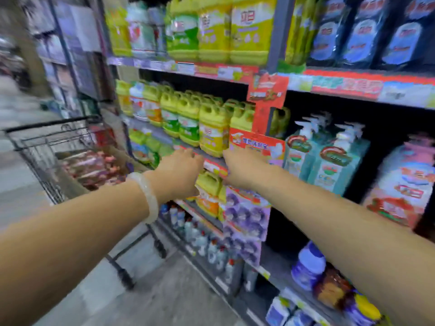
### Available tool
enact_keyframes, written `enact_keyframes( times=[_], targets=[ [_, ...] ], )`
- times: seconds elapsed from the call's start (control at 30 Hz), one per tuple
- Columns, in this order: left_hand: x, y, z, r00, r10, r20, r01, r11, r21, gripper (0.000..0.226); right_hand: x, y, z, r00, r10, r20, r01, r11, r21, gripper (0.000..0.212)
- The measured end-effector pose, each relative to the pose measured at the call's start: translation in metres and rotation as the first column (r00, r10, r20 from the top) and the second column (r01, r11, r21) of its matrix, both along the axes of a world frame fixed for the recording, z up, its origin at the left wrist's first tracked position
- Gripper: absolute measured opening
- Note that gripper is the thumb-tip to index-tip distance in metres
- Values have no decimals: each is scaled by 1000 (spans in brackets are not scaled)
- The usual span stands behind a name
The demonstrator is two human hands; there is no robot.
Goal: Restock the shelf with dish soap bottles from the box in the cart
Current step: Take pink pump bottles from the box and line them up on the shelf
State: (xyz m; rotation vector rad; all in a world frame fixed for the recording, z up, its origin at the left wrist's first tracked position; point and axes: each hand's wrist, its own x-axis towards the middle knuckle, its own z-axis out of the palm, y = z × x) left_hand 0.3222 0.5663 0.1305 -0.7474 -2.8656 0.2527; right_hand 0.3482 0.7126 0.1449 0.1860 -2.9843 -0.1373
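Both bare forearms reach toward shelf edge with red price strip (215,166). Left hand (180,175), pale bangle at wrist, and right hand (244,169) flank yellow jug-shaped dish soap bottle (209,183) on lower tier; grip indiscernible, fingers hidden, image blurred. Black wire cart (54,147) at left holds open cardboard box (94,170).

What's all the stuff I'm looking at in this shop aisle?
Dish soap jugs: many, yellow and green, top and middle shelves.
Pump bottles: several, teal, right of the jugs.
Dark refill pouches: several, blue-black, top right.
Purple hanging packs: one strip, below the right hand.
Spray bottles: several, pale, low shelf.
Shopping cart: one, black wire, left, with a box inside.
Bracelet: one, pale, left wrist.
Left hand, right hand: both at the shelf edge; grip too blurred to judge.
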Motion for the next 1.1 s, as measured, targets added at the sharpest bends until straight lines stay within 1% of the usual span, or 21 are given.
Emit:
enact_keyframes(
  times=[0.07,0.13,0.23,0.33,0.43,0.5,0.67,0.73,0.83,0.97,1.1],
  targets=[
    [-10,-41,-12,997,63,43,-63,998,1,62,-15,-39,-14,998,60,29,-60,998,-11,44],
    [-21,-79,-25,993,109,48,-110,994,5,59,-30,-74,-25,991,126,51,-125,992,-8,43],
    [-37,-125,-45,976,193,103,-196,980,21,64,-56,-118,-40,973,197,122,-199,980,4,33],
    [-54,-162,-66,955,265,130,-270,963,21,66,-87,-154,-57,946,260,192,-265,964,-1,36],
    [-76,-197,-85,927,342,154,-345,939,-5,59,-123,-186,-71,922,305,240,-312,950,-10,37],
    [-99,-219,-92,910,384,153,-388,922,-7,59,-151,-205,-77,906,333,261,-340,940,-22,39],
    [-174,-257,-91,875,449,182,-456,890,-1,61,-233,-241,-76,891,370,262,-375,926,-35,43],
    [-206,-268,-88,867,471,164,-478,878,5,57,-269,-250,-70,892,377,247,-382,924,-30,42],
    [-249,-285,-90,854,494,162,-503,864,20,52,-319,-263,-65,893,385,231,-385,922,-49,48],
    [-297,-310,-104,839,511,190,-519,855,-6,63,-374,-283,-79,879,385,282,-390,920,-40,48],
    [-342,-336,-118,821,523,227,-535,845,-15,64,-421,-309,-101,864,392,316,-398,916,-48,48]
  ],
)
